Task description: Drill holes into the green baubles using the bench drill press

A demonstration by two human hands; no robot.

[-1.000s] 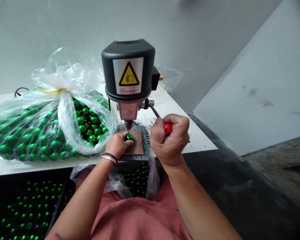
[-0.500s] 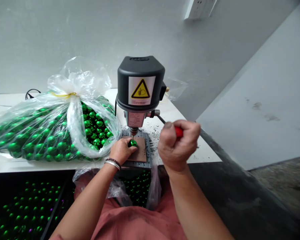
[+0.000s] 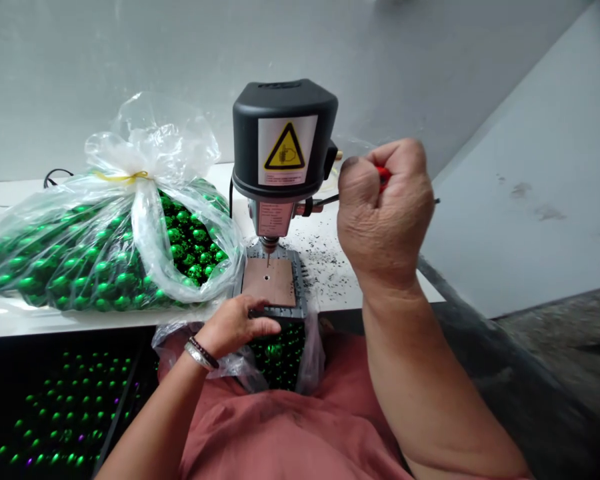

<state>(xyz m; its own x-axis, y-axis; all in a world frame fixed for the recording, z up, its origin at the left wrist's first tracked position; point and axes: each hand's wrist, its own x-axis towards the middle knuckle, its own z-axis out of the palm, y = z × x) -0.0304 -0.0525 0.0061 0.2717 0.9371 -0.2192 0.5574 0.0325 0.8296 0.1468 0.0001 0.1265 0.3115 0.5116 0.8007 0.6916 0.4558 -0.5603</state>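
Glossy green round balls (image 3: pixel 200 235), hard and mirror-like, lie in the bags around the hands, and none shows in either grip; the right hand (image 3: pixel 387 213) is clenched in a full fist round the red-gripped handle (image 3: pixel 384 177) of a dark metal lever (image 3: pixel 327 199); the left hand (image 3: pixel 230 327) is loosely spread, thumb apart from fingers, at the front edge of a grey slotted metal base (image 3: pixel 299 287); no ball is visible in that gap, though the underside of the palm is hidden.

Just beyond the left fingers, a flat brown square board (image 3: pixel 275 291) lies on the base with a small round hole (image 3: pixel 267 277) in it and no ball over that hole; a thin metal drill bit (image 3: pixel 269 262) hangs above it, from a black-hooded drill press (image 3: pixel 280 192); dark shavings (image 3: pixel 325 260) litter the white counter (image 3: pixel 425 293) to the right.

Further out, a large clear plastic bag (image 3: pixel 80 260) full of balls sits on the counter to the left, tied with a yellow strip (image 3: pixel 123 177) and open at its side; another clear plastic bag (image 3: pixel 314 357) of balls hangs below the base.

Judging by this, the step in hand is the pause between drillings; the next move calls for a ball seated on the hole, fingers clear of the bit.
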